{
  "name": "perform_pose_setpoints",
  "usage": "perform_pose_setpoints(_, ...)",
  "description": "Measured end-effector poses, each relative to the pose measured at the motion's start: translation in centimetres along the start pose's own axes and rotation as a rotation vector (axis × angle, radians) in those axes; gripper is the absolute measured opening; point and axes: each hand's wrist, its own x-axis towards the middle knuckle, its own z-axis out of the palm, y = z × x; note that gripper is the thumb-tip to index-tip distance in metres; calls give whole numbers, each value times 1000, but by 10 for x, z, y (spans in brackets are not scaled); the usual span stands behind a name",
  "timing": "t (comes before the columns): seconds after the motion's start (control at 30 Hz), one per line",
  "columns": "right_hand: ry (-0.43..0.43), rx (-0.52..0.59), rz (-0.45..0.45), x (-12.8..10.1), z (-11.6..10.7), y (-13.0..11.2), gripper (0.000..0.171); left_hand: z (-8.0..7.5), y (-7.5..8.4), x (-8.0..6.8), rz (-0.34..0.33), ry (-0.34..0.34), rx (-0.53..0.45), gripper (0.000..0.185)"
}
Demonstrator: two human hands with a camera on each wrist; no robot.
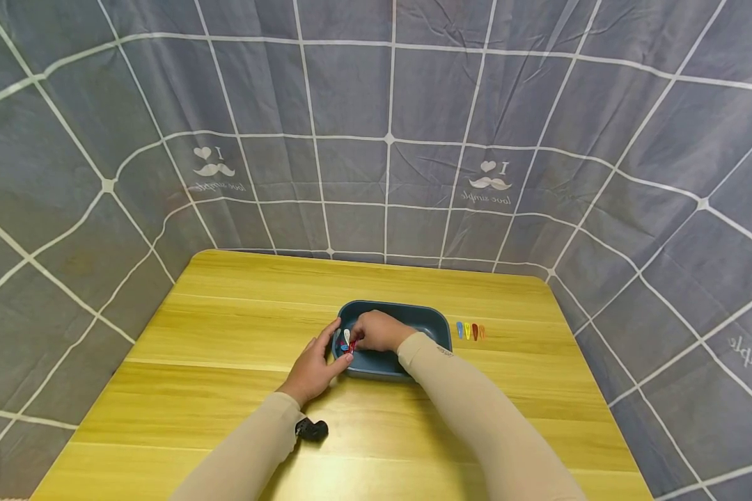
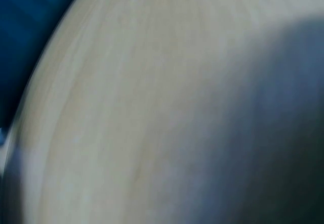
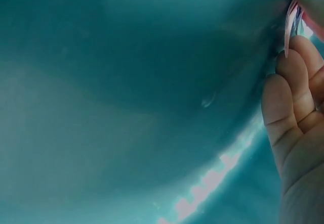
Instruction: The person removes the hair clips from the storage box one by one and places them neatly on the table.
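Observation:
A dark blue-green plastic tub (image 1: 393, 369) stands on the table. Reaching inside its left part, my right hand (image 1: 379, 330) pinches a reddish hair clip (image 3: 291, 24) between thumb and fingertips. Close by that hand, a white hair clip (image 1: 347, 336) and a blue hair clip (image 1: 344, 347) lie at the tub's left end. My left hand (image 1: 313, 367) rests against the tub's front left corner, fingers extended along the left rim and thumb at the front rim. The left wrist view shows mostly blurred table, with the tub's dark blue side at its upper left.
Right of the tub, a blue clip (image 1: 460, 330), a yellow clip (image 1: 467, 330), a dark red clip (image 1: 475, 332) and an orange clip (image 1: 482, 332) lie in a row on the wooden table (image 1: 244, 313). A black device (image 1: 312, 430) sits by the left wrist. Grey checked curtains surround the table.

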Motion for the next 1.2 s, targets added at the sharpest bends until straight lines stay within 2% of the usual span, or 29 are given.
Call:
perform_pose_setpoints(0.5, 20, -53, -30, -1, -2, -2, 4, -1, 0, 1, 4, -5, 13, 80)
perform_pose_setpoints(0.73, 34, -36, -5, 0, 0, -1, 6, -1, 0, 0, 4, -3, 17, 80)
perform_pose_setpoints(0.93, 57, -43, -26, 1, 2, 1, 11, 0, 0, 0, 17, 8, 12, 80)
perform_pose_setpoints(1.07, 67, -15, -26, 0, 0, 0, 17, 0, 0, 0, 3, -2, 12, 80)
perform_pose_setpoints(1.2, 63, 72, 15, -2, -2, 2, 19, -1, 1, 0, -4, -8, 3, 80)
